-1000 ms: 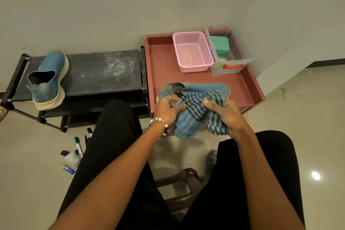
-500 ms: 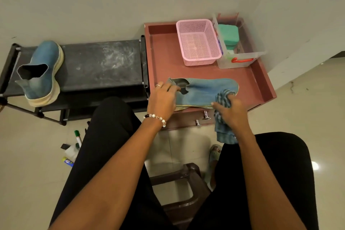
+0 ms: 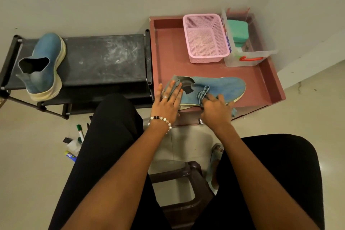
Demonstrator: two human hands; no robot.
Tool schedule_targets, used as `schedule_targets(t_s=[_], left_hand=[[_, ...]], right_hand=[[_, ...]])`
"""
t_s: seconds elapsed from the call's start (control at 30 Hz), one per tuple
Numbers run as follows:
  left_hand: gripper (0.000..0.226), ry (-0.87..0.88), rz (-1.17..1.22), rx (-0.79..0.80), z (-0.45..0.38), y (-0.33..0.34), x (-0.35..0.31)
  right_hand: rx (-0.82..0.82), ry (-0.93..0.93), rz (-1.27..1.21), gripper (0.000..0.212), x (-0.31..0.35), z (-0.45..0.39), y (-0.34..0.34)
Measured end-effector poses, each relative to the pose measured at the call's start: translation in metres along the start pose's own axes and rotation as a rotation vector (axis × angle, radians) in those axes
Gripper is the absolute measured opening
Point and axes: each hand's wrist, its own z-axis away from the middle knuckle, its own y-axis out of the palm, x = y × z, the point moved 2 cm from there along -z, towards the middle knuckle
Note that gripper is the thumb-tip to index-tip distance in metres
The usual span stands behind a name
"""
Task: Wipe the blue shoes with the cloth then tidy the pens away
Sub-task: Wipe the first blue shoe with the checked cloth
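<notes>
Right hand (image 3: 216, 111) wipes shoe (image 3: 220, 87); pink basket (image 3: 205, 56) holds nothing.

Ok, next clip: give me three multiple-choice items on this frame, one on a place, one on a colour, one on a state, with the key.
1. Where does the second blue shoe stand?
A. black rack
B. floor
C. pink basket

2. What colour is the empty basket?
A. green
B. pink
C. white

3. How is the cloth held?
A. lying loose on the floor
B. pressed on the shoe by the right hand
C. folded in the basket

Key: A, it sits on the rack; B, pink mesh; C is out, B: right hand pushes it on the upper.
</notes>
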Motion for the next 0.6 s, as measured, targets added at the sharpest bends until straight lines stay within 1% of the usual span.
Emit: schedule_targets(t_s=[0.07, 0.1, 0.17, 0.23, 0.27, 0.33, 0.4, 0.43, 0.5, 0.57, 0.6], left_hand=[[0.061, -0.004, 0.005, 0.019, 0.001, -0.002, -0.001], [0.059, -0.01, 0.003, 0.024, 0.001, -0.002, -0.002], [0.059, -0.013, 0.0, 0.031, 0.0, 0.0, -0.004], [0.061, -0.014, 0.016, 0.032, 0.0, 0.002, -0.004], [0.063, -0.014, 0.023, 0.031, 0.0, 0.004, -0.004], [0.064, -0.008, 0.025, 0.047, -0.001, 0.005, -0.004], [0.062, -0.007, 0.029, 0.075, -0.002, 0.003, -0.004], [0.061, -0.011, 0.026, 0.085, -0.002, 0.003, -0.004], [0.059, -0.011, 0.015, 0.1, -0.003, 0.001, -0.004], [0.058, 0.001, 0.013, 0.114, -0.002, -0.001, -0.004], [0.058, 0.004, 0.014, 0.12, -0.002, -0.002, -0.005]], right_hand=[[0.021, 0.085, -0.093, 0.036, 0.026, 0.004, 0.001], [0.015, 0.071, -0.155, 0.036, 0.033, 0.005, 0.002], [0.009, -0.038, -0.244, 0.038, 0.03, 0.004, 0.001], [0.029, -0.104, -0.192, 0.042, 0.007, 0.0, 0.001], [0.018, -0.075, -0.123, 0.042, -0.005, -0.002, 0.001], [-0.002, 0.066, -0.011, 0.037, -0.013, 0.0, 0.001], [0.03, 0.156, -0.037, 0.035, 0.006, 0.002, 0.001], [0.036, 0.144, -0.078, 0.036, 0.018, 0.002, 0.003], [0.005, 0.011, -0.16, 0.04, 0.031, 0.002, 0.008], [0.019, -0.12, -0.218, 0.046, 0.02, 0.0, 0.007], [0.028, -0.141, -0.22, 0.047, 0.009, -0.001, 0.006]])
